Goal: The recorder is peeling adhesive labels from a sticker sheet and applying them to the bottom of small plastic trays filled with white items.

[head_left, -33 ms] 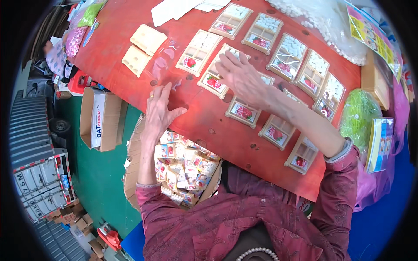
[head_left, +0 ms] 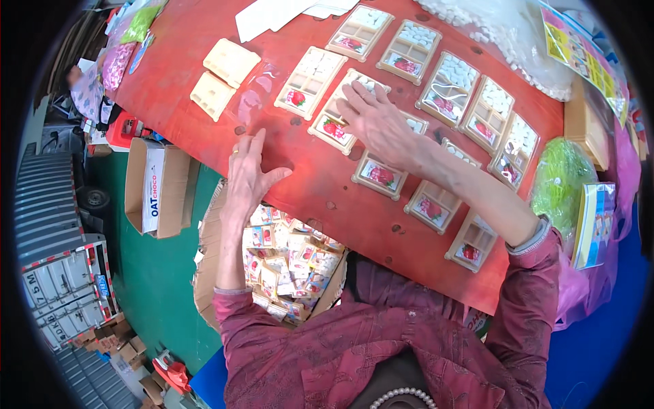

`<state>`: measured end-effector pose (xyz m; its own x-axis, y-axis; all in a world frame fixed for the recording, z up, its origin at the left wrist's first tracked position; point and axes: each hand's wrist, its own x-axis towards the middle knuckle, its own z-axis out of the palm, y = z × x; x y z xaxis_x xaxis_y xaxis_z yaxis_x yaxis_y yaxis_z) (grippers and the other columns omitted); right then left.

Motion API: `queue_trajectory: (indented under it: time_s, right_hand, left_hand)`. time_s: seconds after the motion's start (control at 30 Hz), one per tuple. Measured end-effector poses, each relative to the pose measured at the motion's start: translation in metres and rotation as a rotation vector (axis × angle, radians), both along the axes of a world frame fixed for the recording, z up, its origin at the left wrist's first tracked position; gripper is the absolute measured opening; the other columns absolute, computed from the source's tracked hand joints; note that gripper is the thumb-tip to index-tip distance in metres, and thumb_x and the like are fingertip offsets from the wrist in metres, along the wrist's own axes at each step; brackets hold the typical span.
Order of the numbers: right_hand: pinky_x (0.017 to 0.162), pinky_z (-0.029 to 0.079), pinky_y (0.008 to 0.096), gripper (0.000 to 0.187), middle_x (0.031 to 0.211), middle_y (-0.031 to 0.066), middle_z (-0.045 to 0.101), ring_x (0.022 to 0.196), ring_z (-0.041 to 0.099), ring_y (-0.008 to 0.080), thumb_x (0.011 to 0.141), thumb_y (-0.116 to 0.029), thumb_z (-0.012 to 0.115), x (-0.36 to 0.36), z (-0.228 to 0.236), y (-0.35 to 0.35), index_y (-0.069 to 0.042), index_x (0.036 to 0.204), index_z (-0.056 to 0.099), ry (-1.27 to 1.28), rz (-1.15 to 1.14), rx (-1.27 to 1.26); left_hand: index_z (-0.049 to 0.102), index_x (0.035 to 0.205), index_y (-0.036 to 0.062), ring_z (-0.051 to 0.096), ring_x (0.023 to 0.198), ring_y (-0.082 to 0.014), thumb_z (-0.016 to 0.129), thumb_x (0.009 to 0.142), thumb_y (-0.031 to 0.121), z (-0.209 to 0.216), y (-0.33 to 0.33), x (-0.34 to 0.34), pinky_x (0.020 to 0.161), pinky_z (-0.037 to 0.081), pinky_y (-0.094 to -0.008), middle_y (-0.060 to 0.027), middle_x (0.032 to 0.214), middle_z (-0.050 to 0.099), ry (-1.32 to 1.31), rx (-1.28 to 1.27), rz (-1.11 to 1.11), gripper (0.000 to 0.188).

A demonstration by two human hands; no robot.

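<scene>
The cream strawberry-pictured tray (head_left: 332,119) lies partly beneath the right hand (head_left: 381,125).

On red table (head_left: 320,180), tray (head_left: 332,126) partly hidden by right hand (head_left: 381,126); at table's far side, white sheets (head_left: 266,19) cut off; below table, packs (head_left: 283,269), print too small.

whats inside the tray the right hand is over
The cream tray shows a strawberry picture at its near end and some white pieces at its far end. The right hand covers part between, so what lies there cannot be seen.
</scene>
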<state>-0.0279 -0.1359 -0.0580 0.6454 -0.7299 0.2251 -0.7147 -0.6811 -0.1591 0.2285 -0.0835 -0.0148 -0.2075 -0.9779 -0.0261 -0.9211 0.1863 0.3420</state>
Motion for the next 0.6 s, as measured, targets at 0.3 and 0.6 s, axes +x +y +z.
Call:
queue_trajectory:
  time_s: [0.3,0.6]
  right_hand:
    - [0.104,0.035,0.0495,0.048,0.136,0.0227,0.040,0.128,0.039,0.0364,0.078,-0.002,0.054,-0.002,-0.008,0.007,0.003,0.125,0.046,-0.039,-0.030,-0.058]
    - [0.085,0.046,0.0411,0.023,0.105,0.0224,0.058,0.099,0.057,0.0317,0.089,-0.010,0.053,-0.029,0.040,-0.016,0.002,0.107,0.058,-0.361,-0.089,0.075]
  left_hand:
    - [0.042,0.133,-0.0012,0.060,0.090,-0.0315,0.085,0.058,0.018,-0.008,0.012,-0.006,0.075,0.051,-0.0406,-0.0174,0.113,0.051,0.127,-0.044,0.193,0.089]
    - [0.061,0.108,-0.0038,0.050,0.059,-0.0091,0.068,0.074,-0.001,-0.004,0.021,-0.002,0.057,0.044,-0.0246,-0.0040,0.066,0.055,0.436,0.006,0.419,0.035]
